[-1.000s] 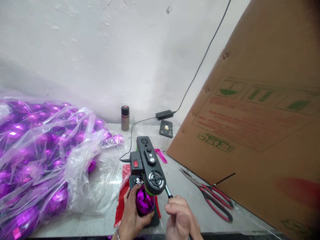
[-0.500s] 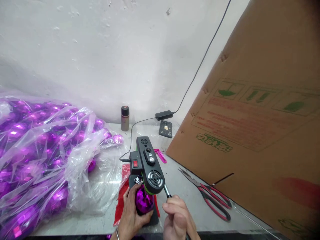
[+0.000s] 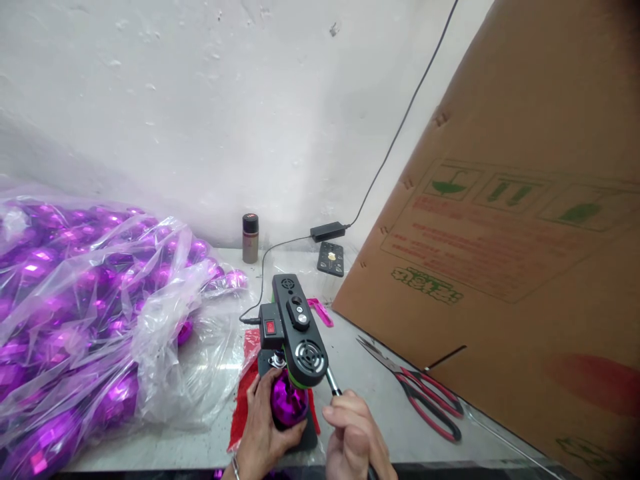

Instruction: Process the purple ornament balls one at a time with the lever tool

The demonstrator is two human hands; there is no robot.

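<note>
A shiny purple ball (image 3: 290,400), like a Christmas bauble, sits under the head of a small black bench drill (image 3: 300,333) with a red switch. My left hand (image 3: 263,423) grips the ball from the left, thumb in front and fingers behind. To the right, my right hand (image 3: 356,427) is closed around the drill's lever handle (image 3: 333,382). The drill's head hides the top of the ball, so I cannot see whether a bit touches it. Red cloth (image 3: 240,420) lies under the drill's base.
A clear plastic bag (image 3: 165,347) full of purple balls covers the left side. Red-and-black scissors (image 3: 425,393) lie by a large cardboard box (image 3: 475,267) on the right. Behind the drill are a dark-capped bottle (image 3: 251,239), a power adapter (image 3: 327,231) and a black flat device (image 3: 331,259).
</note>
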